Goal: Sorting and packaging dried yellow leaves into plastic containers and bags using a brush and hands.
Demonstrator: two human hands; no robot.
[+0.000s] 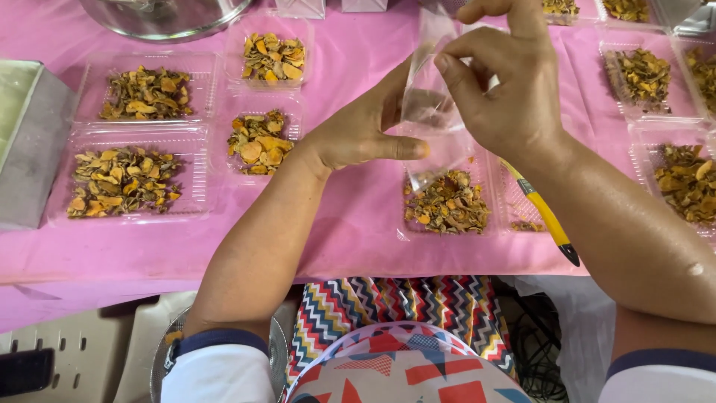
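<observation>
Fingers (466,56) of right hand (507,97) pinch the clear plastic bag (432,112) top, left hand (365,134) thumb and fingers spreading its side, held above near tray of dried turmeric slices (447,203) on pink tablecloth (350,224); bag-opening step, mouth needs widening.

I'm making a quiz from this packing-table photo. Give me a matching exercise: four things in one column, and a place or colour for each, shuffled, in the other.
Things:
1. clear bag
2. tablecloth
3. tool with the yellow handle
4. metal bowl

Places or colours:
A. pink
B. far left edge of the table
C. held by both hands
D. under the right forearm

Pairs: 1-C, 2-A, 3-D, 4-B
</observation>
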